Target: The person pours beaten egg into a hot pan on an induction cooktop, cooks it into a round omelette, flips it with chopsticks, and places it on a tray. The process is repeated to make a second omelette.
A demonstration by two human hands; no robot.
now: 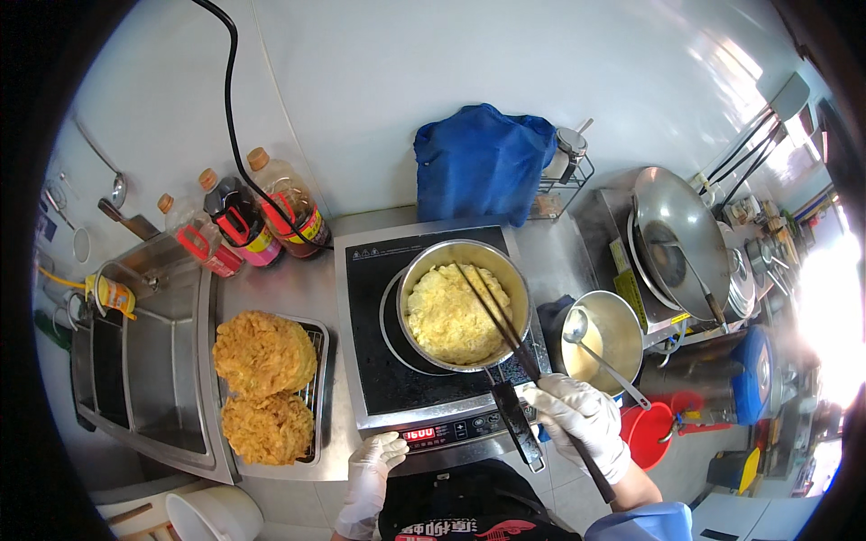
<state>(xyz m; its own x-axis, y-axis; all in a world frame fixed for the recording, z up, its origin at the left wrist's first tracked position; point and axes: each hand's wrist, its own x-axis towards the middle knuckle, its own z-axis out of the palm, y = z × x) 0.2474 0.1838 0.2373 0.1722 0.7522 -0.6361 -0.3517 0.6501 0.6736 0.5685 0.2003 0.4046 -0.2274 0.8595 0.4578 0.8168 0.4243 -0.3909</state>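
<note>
A gloved right hand (580,419), mine, grips a pair of long dark chopsticks (504,321); their tips touch a pale yellow fried mass (457,314) in a steel saucepan (406,338). The saucepan sits on an induction cooker (379,395), its black handle (515,422) pointing toward me. My left hand (375,453), also gloved, rests near the cooker's lit control panel, with nothing seen in it. Left of the cooker, golden fried cakes (264,351) are stacked on a rack in a metal tray (323,399). To the right, a ladle (609,368) leans in a pot of pale batter (619,324).
Behind the tray stand several large bottles (291,203), with a steel sink (162,365) to their left. A blue cloth (484,162) hangs behind the cooker. A wok (683,237) and a red bucket (646,439) are at the right. A black cable (230,101) hangs down.
</note>
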